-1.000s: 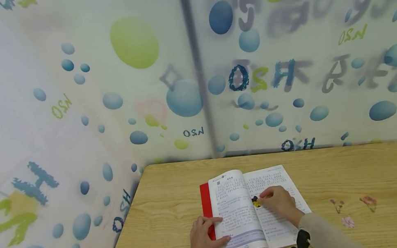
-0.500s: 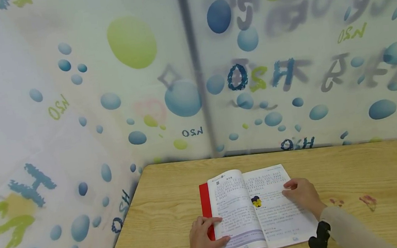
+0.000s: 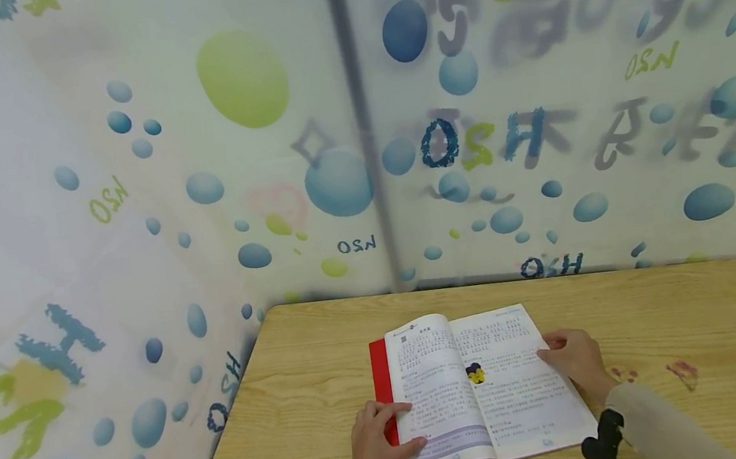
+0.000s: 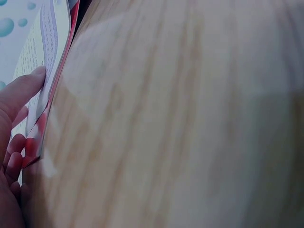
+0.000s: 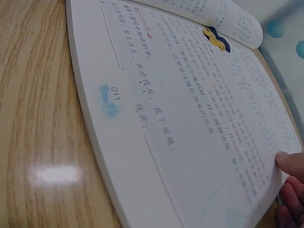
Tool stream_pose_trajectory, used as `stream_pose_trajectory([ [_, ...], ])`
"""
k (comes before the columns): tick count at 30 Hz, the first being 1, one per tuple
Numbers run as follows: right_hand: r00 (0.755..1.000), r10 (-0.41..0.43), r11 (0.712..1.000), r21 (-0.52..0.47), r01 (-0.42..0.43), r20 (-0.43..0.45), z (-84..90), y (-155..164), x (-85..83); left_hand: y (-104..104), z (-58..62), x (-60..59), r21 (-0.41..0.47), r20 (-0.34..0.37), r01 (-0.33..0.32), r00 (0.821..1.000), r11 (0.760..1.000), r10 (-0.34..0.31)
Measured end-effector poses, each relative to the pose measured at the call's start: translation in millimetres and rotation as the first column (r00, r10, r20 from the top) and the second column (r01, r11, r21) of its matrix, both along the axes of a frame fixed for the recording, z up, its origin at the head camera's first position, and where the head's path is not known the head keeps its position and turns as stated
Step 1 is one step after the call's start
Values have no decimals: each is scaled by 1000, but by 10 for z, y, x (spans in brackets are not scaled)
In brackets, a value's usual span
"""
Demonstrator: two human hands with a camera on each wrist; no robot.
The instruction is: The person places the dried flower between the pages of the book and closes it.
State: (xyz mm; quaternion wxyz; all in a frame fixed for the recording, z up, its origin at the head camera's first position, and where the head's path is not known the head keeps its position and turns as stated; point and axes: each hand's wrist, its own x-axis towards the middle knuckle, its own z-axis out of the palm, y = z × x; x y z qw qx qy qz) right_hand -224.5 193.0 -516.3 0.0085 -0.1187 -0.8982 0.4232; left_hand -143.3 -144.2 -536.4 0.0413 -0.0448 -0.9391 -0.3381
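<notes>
An open book (image 3: 477,388) with a red cover lies on the wooden table (image 3: 695,312). A small yellow and dark pressed flower (image 3: 475,374) rests near the book's fold, also seen as the flower (image 5: 216,39) in the right wrist view. My left hand (image 3: 375,443) lies flat with straight fingers on the left page's lower corner; its fingers (image 4: 21,90) touch the page edge. My right hand (image 3: 577,361) sits at the right page's outer edge, thumb (image 5: 289,164) on the page and fingers under the edge.
Several small pressed flowers (image 3: 682,371) lie on the table right of the book. Patterned curtain walls (image 3: 131,212) close in the table at the back and left. A black wrist camera (image 3: 602,442) sits on my right forearm.
My right hand left the flower on the page near the fold and moved right to the outer edge of the right page. The left hand has stayed put.
</notes>
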Motion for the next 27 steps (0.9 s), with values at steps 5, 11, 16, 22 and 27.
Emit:
stream_pose_trajectory([
  [5,1000,-10,1000,-16,10,-6,-48,17,-12,1,-6,1,1,-1,0,1000,1000,0],
  [11,1000,-27,999,-40,27,3,-69,5,-5,0,-11,2,-1,-5,-2,1000,1000,2],
  [16,999,-32,997,-71,33,13,-29,-8,8,6,-7,-2,10,-5,-5,1000,1000,5],
  [22,1000,3,997,-83,-3,4,35,23,13,16,1,-6,6,5,-13,1000,1000,13],
  [27,995,92,993,-76,-94,-33,112,74,14,12,6,5,9,-5,-9,1000,1000,9],
])
